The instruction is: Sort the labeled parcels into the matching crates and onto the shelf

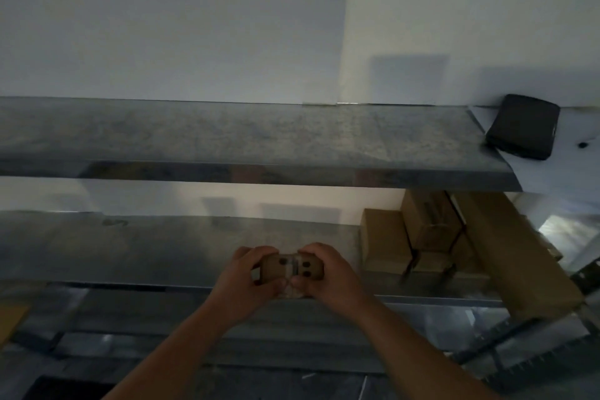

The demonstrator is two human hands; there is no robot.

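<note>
A small brown cardboard parcel [292, 268] with dark marks and a strip of clear tape is held up in front of the lower metal shelf [162, 247]. My left hand [250, 282] grips its left end and my right hand [328, 279] grips its right end, fingers curled over the top and thumbs underneath. The parcel sits about level with the shelf's front edge. The label text is too dim and blurred to read.
An upper metal shelf [259, 140] runs across the view, with a black box [522, 127] at its right end. Several cardboard boxes [422, 234] stand at the right of the lower shelf, and a long one [516, 256] leans there. Grey crates [97, 334] lie below.
</note>
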